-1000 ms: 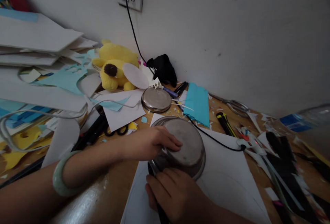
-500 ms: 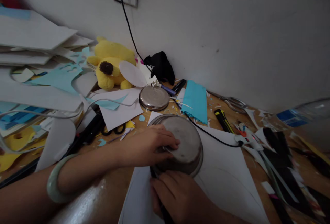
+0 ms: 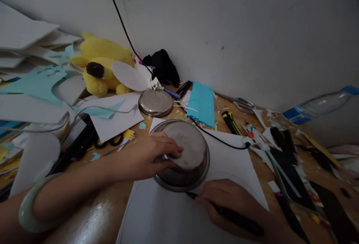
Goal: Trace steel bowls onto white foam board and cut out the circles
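Note:
An upturned metal bowl (image 3: 187, 143) lies on a white sheet (image 3: 224, 158) that bears faint curved lines. Pressing on its base and side from the left is my left hand (image 3: 157, 154), its fingers bent over the metal and a pale bracelet on the wrist. My right hand (image 3: 224, 206) is closed around a black pen (image 3: 238, 219), whose tip meets the bowl's near rim. The palm side of both hands is hidden.
Behind the bowl sit a smaller metal lid (image 3: 156, 102), folded blue paper (image 3: 201, 103) and a yellow plush toy (image 3: 103, 62). A glue gun (image 3: 256, 141) with a black cord, a cutter (image 3: 231, 123) and a plastic bottle (image 3: 316, 105) are at right. Paper scraps crowd the left.
My right hand has moved right along the bowl's near rim, and the pen has swung to point up-left. My left hand stays on the bowl. The view has shifted slightly right.

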Available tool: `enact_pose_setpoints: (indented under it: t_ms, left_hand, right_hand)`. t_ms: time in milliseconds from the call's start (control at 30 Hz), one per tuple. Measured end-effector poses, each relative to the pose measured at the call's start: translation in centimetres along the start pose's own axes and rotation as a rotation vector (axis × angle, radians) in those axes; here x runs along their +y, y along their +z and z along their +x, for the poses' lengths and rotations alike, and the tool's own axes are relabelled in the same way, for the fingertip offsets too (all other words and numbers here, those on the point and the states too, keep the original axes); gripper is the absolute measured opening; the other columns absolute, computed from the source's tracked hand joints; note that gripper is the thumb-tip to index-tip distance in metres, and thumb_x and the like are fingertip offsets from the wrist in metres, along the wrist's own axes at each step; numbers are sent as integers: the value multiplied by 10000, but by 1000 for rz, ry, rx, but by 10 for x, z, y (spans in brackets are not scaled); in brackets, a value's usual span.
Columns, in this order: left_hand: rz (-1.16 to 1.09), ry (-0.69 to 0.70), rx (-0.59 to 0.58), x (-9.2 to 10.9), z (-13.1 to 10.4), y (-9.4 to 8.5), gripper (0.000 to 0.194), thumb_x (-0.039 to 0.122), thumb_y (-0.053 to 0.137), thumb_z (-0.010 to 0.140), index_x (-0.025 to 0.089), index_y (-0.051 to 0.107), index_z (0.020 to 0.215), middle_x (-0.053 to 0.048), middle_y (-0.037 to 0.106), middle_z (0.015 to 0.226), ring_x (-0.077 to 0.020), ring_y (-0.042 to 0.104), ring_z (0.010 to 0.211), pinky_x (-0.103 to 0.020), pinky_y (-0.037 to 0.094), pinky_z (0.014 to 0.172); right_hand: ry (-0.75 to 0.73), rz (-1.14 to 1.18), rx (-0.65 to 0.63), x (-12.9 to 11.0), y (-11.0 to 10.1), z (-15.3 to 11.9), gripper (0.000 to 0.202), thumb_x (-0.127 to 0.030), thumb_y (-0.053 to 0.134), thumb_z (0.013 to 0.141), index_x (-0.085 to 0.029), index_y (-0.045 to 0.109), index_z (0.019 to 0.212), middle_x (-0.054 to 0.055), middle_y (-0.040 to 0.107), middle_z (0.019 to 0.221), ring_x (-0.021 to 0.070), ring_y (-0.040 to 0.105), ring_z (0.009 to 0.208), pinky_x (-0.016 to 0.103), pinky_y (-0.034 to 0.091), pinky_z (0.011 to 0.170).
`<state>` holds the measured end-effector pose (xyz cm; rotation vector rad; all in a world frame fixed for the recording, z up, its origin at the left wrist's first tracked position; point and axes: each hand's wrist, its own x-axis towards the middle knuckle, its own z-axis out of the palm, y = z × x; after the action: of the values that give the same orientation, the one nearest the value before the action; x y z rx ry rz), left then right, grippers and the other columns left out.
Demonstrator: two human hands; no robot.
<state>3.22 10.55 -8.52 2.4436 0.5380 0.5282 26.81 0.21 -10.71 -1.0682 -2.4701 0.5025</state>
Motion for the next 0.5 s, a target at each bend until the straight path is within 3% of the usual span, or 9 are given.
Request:
enact_pose_setpoints:
  t_ms: [133,333,500]
  left_hand:
    - [-12,12,3,0,0,0,193,141,587,812,159,633,999,-57,658,1075,-171,573,976,-316,424,868]
    - [-6,-9,-9,-2,-1,1,199,162,576,830,175,628,1022,-45,648,1088,-173,550,995,-318,428,872]
    - [8,8,5,-1,-4,1,202,169,547,849,176,614,1040,-52,640,1110,-177,548,1019,-325,421,893]
  right_hand:
    - [107,19,-84,11,-24,-3,218,-118,402,859,-203,571,750,-4,609,627,112,573,569,217,427,548]
    - [266,31,-20,27,-45,1,238,-135,417,864,-190,603,726,1,641,649,100,589,571,195,436,538]
    - [471,-53,257,35,-51,-3,264,-233,439,870,-197,627,688,-12,606,533,125,579,506,220,434,498]
